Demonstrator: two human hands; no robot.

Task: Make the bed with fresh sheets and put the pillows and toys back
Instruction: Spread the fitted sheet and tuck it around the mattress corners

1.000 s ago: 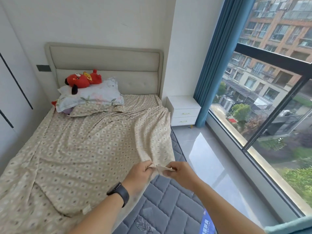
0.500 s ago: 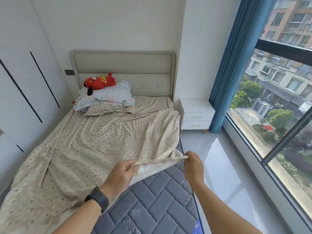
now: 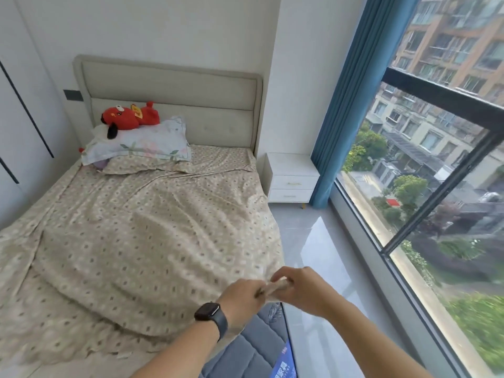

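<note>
Beside the window, the patterned sheet (image 3: 141, 241) lay loose over the mattress (image 3: 253, 353); your left hand (image 3: 241, 296) and right hand (image 3: 302, 289) pinched its corner together, evidently to fit it.

The bed's blue-grey quilted mattress (image 3: 245, 356) shows bare at its near corner; a beige patterned sheet (image 3: 131, 241) covers the rest. Two stacked pillows (image 3: 144, 151) lie by the headboard (image 3: 169, 88), a red plush toy (image 3: 128, 117) on top.

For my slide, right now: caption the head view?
Both hands grip the patterned sheet's corner over the grey mattress.
</note>
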